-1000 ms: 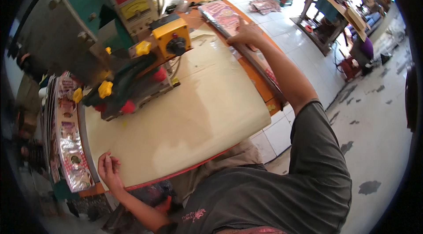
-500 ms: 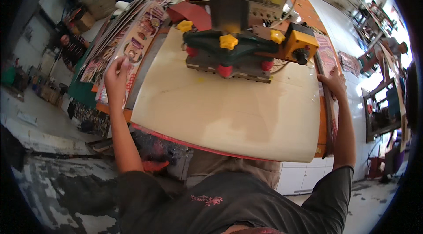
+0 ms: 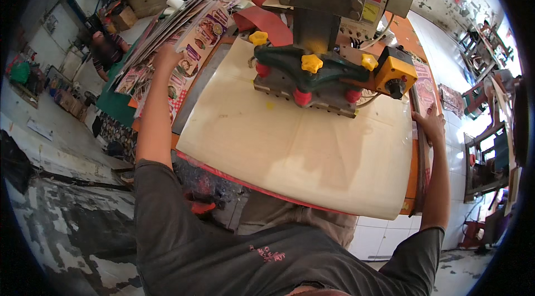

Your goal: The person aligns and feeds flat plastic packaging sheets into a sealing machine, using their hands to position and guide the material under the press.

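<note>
My left hand (image 3: 167, 58) reaches over the pile of colourful printed sheets (image 3: 203, 31) on the left; its fingers are mostly turned away, so whether they grip a sheet cannot be told. At the right edge of the table, my right hand (image 3: 431, 125) is open, fingers apart, resting on a printed sheet (image 3: 424, 87). Between my arms lies a broad cream-coloured pad (image 3: 290, 156) with a red lower layer along its near edge. Above it stands a press head (image 3: 312, 76) with a dark green bracket, yellow star knobs (image 3: 312, 63) and red round mounts.
A yellow control box (image 3: 394, 76) with a black dial juts out right of the press. A red curved strip (image 3: 267, 25) hangs behind it. Someone in a striped top (image 3: 108, 53) is at the far left. A dark-framed stand (image 3: 487, 156) is on the right.
My left hand has moved forward, away from me, over the printed sheets. My right hand stays by the right edge, fingers slightly shifted. The whole view has shifted a little.
</note>
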Motion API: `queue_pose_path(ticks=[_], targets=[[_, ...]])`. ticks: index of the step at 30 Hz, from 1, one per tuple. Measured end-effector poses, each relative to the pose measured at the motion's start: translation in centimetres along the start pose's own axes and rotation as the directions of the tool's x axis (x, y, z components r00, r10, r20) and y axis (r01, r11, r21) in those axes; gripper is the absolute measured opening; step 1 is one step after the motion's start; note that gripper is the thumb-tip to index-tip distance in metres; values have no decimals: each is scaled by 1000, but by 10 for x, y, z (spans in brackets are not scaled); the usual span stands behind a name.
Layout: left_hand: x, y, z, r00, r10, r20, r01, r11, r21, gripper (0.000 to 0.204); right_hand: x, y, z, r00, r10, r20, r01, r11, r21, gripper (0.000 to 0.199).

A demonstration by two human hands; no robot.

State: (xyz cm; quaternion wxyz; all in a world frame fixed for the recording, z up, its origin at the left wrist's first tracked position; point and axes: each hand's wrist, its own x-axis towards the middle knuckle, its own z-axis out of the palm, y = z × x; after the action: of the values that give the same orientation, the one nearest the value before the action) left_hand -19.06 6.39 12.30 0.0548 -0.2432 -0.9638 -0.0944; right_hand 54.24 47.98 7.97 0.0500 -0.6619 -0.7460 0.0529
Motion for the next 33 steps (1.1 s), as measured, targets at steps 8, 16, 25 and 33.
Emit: queue_pose_path(ticks=[8,16,25,33], targets=[[25,-53,14,989,146,-33,-148,988,-49,58,-8,-19,-2,999,1,38,-2,1000,27,121],[-5,-69,-1,998,59,11,-35,722,-691,39,9,1,11,998,-55,13,54,996,71,121],[-77,-69,-61,950,89,300,306,-68,-950,45,18,48,21,883,-224,-412,252,968,12,95],[-240,-18,-31,949,-135,287,226,-345,-911,51,-182,-34,-76,800,-556,-227,557,547,625,52]])
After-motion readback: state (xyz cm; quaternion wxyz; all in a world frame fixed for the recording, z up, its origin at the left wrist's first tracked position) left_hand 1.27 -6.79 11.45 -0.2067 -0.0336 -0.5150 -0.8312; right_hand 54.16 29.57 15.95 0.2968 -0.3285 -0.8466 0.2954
